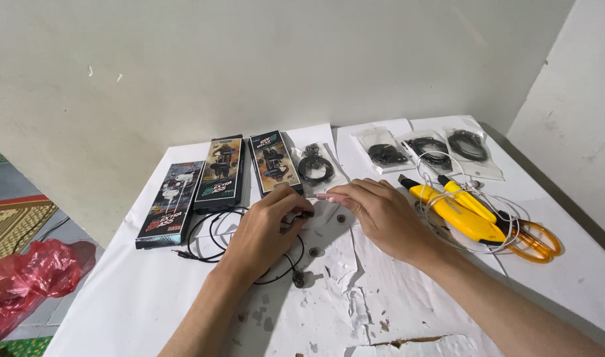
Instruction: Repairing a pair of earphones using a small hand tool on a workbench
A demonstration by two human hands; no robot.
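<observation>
- Left hand (266, 228): resting on the white surface (137, 291), fingers curled together and pinched on a small black earpiece (307, 214) at the fingertips.
- Right hand (382, 215): fingers closed on a slim pink tool (330, 196), whose tip points toward the left hand. The two hands sit close together, near the middle of the surface.
- Black earphone cable (206, 238): runs in loops from under the left hand out to the left. A second black earbud (298, 278) lies on the surface just below the left wrist.
- Three long printed boxes (220, 175): laid side by side behind the left hand, flat on the surface.
- Clear bags with coiled black cables (425, 151): lined up along the far edge; one more bag (316, 165) lies just behind the hands.
- Yellow cutters (458, 208): to the right of the right hand, with a white cable (441, 192) tangled over them.
- Orange-handled scissors (537, 241): lying just right of the cutters.
- Red plastic bag (25, 274): on the floor, to the left of the surface.
- Surface covering: torn and flaking in front of the hands.
</observation>
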